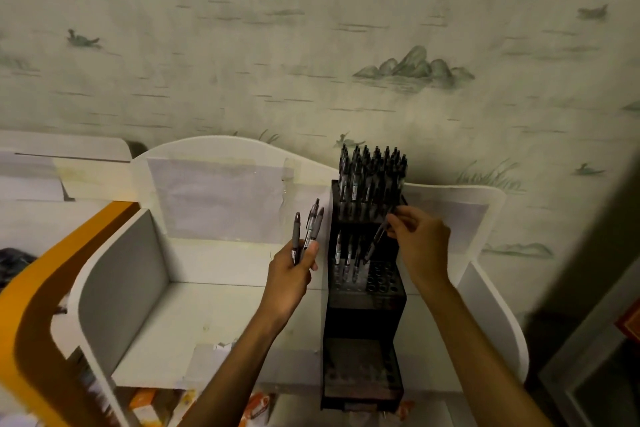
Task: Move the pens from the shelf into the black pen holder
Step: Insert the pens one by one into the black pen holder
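Two bare forearms reach up from the bottom edge over a white shelf with rounded side walls and a wavy back panel. Nearest on that shelf stands the tall black tiered pen holder, its low front tier dark, with no pens visible in it. Left of the holder, the left hand has its fingers curled round a small bundle of dark grey pens, about three, which stick up and lean slightly right, just beside the holder's left edge without clearly touching it. On the middle tier a few dark pens stand upright in the left holes, while the round holes to their right show open. Over that tier the right hand pinches a single dark pen between thumb and fingertips, the pen slanting down and left with its lower end at the open holes; whether the tip is already inside one cannot be told. Behind, the top tier is packed with a dense cluster of black pens standing upright. Farthest back is pale wallpaper printed with green hills, reeds and birds.
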Tool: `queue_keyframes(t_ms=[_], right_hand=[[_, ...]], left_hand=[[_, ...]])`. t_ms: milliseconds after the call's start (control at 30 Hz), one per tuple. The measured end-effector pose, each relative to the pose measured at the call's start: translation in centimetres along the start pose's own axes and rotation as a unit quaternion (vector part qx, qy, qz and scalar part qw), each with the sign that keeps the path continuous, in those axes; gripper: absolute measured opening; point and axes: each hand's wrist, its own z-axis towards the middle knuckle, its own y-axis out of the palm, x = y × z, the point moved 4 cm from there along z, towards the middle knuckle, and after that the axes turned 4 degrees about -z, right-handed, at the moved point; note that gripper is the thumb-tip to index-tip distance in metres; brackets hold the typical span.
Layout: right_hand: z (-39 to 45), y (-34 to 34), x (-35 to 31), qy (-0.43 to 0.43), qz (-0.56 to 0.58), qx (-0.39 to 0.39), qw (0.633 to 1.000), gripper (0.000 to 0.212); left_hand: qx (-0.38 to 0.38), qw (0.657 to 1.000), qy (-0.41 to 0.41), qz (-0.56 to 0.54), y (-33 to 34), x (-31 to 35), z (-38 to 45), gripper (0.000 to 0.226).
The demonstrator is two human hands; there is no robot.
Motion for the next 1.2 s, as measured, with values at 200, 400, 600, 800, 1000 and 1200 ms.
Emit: queue_keyframes(t_ms=[200,400,600,800,1000,1200], right_hand=[[-0.8,1.2,0.1,-0.080,-0.085,-0.005,0.993,0.025],[-1.2,1.9,0.7,-0.101,-0.122,-0.013,0.987,0.026],[-1.4,2.1,1.3,-0.088,-0.109,-0.009,0.990,0.020],[-1.5,2.2,1.1,-0.082,-0.107,-0.011,0.991,0.013],[-1.7,2.3,1.1,-0.088,-0.125,-0.015,0.988,0.014],[-2.3,2.7,2.4,-0.068,-0.134,-0.063,0.987,0.013]], left_hand=[[-0.006,1.000,0.011,0.000,0.3,0.2,0.0,0.026],[-0.025,0.999,0.024,-0.029,0.6,0.7,0.1,0.022],[-0.023,0.999,0.031,-0.022,0.9,0.5,0.0,0.020],[-0.020,1.000,0.010,-0.021,1.3,0.1,0.2,0.030],[-0.035,0.999,0.011,-0.022,1.7,0.0,-0.1,0.032],[-0.053,0.998,0.019,-0.015,1.7,0.0,-0.2,0.026]])
